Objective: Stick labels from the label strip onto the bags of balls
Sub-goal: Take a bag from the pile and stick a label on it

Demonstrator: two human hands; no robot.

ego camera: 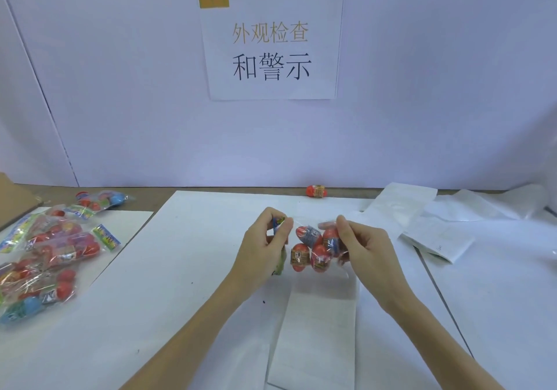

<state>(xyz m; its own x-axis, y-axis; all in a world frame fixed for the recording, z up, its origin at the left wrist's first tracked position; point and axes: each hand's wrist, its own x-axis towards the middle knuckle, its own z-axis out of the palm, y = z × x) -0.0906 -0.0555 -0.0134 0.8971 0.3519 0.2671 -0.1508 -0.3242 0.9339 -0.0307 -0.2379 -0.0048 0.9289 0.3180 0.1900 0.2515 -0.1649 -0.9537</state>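
A clear bag of red balls [310, 248] hangs above the middle of the table between both hands. My left hand [262, 248] pinches its colourful header end with curled fingers. My right hand [361, 248] pinches the bag's other end between thumb and fingers. A white label strip [316, 329] lies flat on the table below the bag, running toward me. More white strips [422, 227] lie folded at the right. Whether a label is on the held bag I cannot tell.
A pile of several filled bags [51, 248] lies at the left on a white sheet. One loose red ball [316, 191] sits by the back wall. A cardboard edge [15, 196] shows at far left. A paper sign [271, 43] hangs on the wall.
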